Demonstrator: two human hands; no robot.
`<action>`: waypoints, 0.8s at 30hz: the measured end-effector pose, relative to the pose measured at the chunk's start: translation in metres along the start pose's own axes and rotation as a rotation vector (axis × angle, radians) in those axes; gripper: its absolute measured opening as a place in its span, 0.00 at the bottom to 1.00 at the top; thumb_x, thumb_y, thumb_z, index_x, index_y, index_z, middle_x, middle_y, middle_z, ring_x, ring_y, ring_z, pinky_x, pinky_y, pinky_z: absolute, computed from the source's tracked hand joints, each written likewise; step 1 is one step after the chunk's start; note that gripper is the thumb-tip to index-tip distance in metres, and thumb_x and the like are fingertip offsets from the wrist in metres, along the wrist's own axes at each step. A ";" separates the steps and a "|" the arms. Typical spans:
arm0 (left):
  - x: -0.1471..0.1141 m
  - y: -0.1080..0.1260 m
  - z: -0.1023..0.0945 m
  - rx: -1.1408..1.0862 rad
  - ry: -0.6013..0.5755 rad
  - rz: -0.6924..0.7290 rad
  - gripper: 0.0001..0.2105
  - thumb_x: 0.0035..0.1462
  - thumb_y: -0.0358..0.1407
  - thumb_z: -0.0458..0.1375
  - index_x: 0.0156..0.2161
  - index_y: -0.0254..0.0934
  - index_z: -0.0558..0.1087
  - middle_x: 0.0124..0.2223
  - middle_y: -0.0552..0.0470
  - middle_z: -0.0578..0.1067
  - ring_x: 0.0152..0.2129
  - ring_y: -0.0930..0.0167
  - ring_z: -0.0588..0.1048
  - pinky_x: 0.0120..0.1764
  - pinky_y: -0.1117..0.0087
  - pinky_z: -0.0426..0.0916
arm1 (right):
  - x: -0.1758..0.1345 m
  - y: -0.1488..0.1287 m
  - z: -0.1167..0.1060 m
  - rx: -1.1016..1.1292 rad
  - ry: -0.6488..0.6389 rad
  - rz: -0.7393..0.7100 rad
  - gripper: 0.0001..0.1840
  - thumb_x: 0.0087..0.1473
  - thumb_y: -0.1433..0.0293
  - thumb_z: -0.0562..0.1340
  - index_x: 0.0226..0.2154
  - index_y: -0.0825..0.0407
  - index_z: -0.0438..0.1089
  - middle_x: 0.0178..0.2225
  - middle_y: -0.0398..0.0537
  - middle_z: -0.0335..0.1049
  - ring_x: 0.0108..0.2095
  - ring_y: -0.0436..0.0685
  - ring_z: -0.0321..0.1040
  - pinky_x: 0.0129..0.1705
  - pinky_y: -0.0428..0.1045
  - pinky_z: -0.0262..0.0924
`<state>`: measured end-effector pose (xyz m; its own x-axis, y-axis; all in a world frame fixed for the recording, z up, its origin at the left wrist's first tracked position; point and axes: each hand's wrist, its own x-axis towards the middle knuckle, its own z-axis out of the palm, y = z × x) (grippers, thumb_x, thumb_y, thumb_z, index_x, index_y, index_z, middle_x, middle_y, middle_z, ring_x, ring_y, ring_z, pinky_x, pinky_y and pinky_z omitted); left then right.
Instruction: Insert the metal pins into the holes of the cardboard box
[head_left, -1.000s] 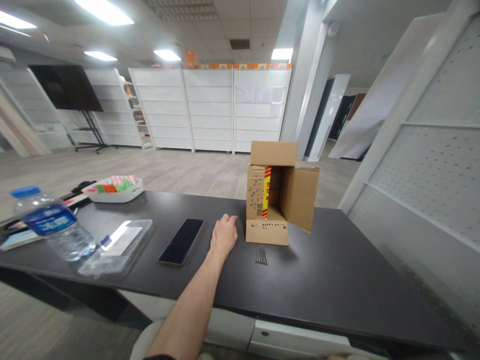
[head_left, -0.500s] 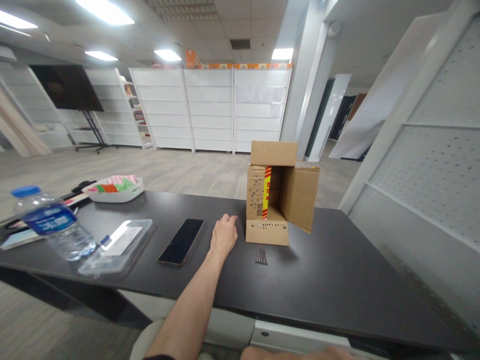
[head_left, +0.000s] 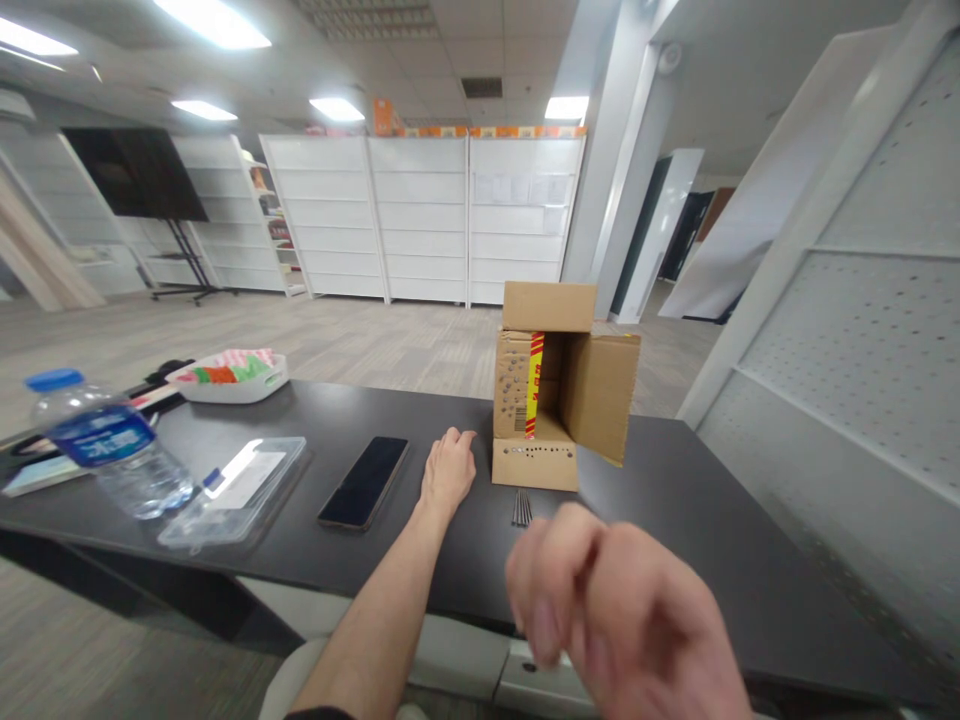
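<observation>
My left hand (head_left: 448,468) rests on the desk, fingers curled under and thumb out to the right, just left of the cardboard box (head_left: 516,385). I see nothing in it, though its underside is hidden. Low in front and slightly blurred, my right hand (head_left: 622,600) is raised close to the camera with its fingers curled. What it holds, if anything, is hidden. Beyond it, several thin nail-like metal pieces (head_left: 521,507) lie side by side before the box. The box stands with its open side toward me, flaps spread. Its front flap has a row of small holes.
Left of my left hand lies a black phone (head_left: 364,483). Farther left are a clear plastic case (head_left: 244,490), a water bottle (head_left: 112,450) and a white tray (head_left: 232,392) with colourful contents. A perforated panel (head_left: 847,350) borders the dark desk (head_left: 675,560) on the right.
My right hand has risen from the bottom edge into view, above the desk's front edge. My left hand, the box and the metal pieces stay where they were.
</observation>
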<state>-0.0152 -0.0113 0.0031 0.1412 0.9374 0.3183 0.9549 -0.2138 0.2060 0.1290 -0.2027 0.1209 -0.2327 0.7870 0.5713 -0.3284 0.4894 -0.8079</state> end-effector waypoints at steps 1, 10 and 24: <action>0.000 0.000 0.000 -0.003 -0.001 0.000 0.20 0.63 0.28 0.46 0.56 0.40 0.70 0.47 0.46 0.72 0.41 0.68 0.74 0.49 0.67 0.66 | 0.010 0.008 -0.005 -0.031 0.075 -0.003 0.17 0.57 0.55 0.65 0.26 0.47 0.62 0.29 0.45 0.67 0.29 0.55 0.64 0.33 0.52 0.63; 0.001 0.000 0.002 -0.005 0.007 -0.004 0.19 0.64 0.28 0.46 0.56 0.41 0.69 0.45 0.46 0.72 0.41 0.68 0.74 0.47 0.67 0.66 | 0.019 0.112 -0.093 -0.976 -0.033 0.090 0.08 0.55 0.70 0.59 0.40 0.50 0.66 0.39 0.49 0.71 0.43 0.60 0.66 0.47 0.55 0.61; 0.001 0.000 0.000 0.000 0.012 0.009 0.19 0.63 0.27 0.47 0.56 0.40 0.70 0.46 0.46 0.72 0.42 0.68 0.74 0.47 0.67 0.66 | 0.003 0.124 -0.103 -1.303 -0.246 0.163 0.16 0.53 0.69 0.64 0.45 0.50 0.66 0.44 0.51 0.70 0.47 0.62 0.64 0.50 0.56 0.57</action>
<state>-0.0152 -0.0105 0.0030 0.1472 0.9321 0.3311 0.9535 -0.2227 0.2031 0.1818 -0.1008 0.0078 -0.3882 0.8504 0.3552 0.7949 0.5040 -0.3377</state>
